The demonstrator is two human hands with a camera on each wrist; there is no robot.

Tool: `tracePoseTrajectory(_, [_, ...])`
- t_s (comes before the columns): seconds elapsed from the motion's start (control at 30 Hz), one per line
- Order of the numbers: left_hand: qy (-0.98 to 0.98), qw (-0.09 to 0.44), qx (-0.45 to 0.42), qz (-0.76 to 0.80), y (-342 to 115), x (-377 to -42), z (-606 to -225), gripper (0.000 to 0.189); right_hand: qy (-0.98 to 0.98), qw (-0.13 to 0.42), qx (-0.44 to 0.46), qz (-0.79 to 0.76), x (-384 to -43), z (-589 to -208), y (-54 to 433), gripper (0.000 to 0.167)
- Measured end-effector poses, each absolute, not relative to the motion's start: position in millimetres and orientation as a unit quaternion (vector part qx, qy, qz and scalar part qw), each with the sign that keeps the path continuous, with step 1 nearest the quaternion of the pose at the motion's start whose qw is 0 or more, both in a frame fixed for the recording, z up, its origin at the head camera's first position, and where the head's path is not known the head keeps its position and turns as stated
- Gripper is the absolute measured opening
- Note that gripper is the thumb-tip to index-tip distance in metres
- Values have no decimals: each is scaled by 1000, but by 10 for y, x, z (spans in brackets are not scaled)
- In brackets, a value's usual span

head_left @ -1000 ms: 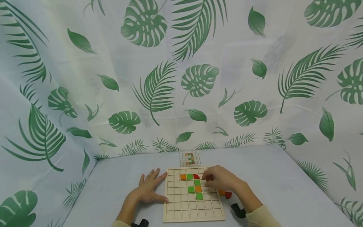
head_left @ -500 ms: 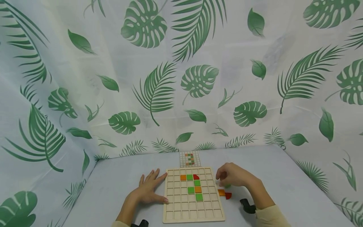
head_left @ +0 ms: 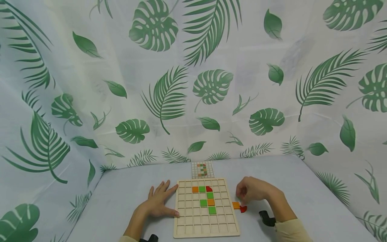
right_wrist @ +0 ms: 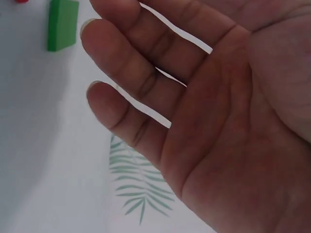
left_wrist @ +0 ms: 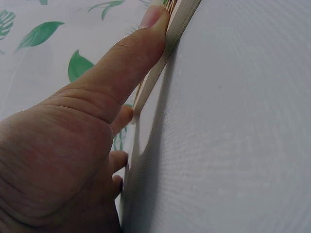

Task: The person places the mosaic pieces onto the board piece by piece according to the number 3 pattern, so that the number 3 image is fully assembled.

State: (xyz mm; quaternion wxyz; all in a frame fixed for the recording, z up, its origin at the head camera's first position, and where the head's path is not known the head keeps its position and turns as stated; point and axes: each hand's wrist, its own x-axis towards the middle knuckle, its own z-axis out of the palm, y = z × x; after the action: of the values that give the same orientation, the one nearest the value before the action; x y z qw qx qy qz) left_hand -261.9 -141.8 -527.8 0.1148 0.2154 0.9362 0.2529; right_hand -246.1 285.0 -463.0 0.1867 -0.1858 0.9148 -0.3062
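A wooden grid board (head_left: 193,229) lies on the table, with orange, green and red pieces set in several of its cells. My left hand (head_left: 158,203) is spread at its left side; the thumb (left_wrist: 121,63) touches the board's edge. Right of the board, my right hand (head_left: 252,190) hovers with bent fingers, fingertips close to a red quarter-round piece (head_left: 243,209) beside an orange square piece (head_left: 236,205). In the right wrist view a green block (right_wrist: 63,26) sits apart from the visible fingers. The right index and thumb tips are out of that view.
Behind the board lies a small card (head_left: 202,170) printed with a coloured grid pattern. A leaf-print cloth (head_left: 211,111) hangs at the back and sides of the white table (head_left: 127,188). Black wrist devices (head_left: 267,219) sit below both hands.
My right hand has moved from above the board's right part to the loose pieces at its right, then slightly lower towards the red one. My left hand stays put.
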Motion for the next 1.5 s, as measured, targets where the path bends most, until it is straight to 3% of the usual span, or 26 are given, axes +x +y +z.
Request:
tracePoseTrajectory(0.17, [937,115,213,253,-1421,-2613,-5284,114,904,224,-183,-314,-2459,-4679,2863,23])
tracePoseTrajectory(0.77, [937,115,209,256,-1421,-2632,-5295,115,934,234,-126,-238,-2414,-4730,2698,29])
tracePoseTrajectory(1.2, [938,115,211,251,-1406,-2624,-5278,115,882,213,-251,-336,-2487,-4694,2756,22])
tracePoseTrajectory(1.4, [937,117,211,254,-1431,-2649,-5313,115,851,209,-259,-405,-2535,-4680,2721,8])
tracePoseTrajectory(1.5, [936,116,212,255,-1431,-2647,-5311,115,841,203,-264,-426,-2535,-4654,2705,9])
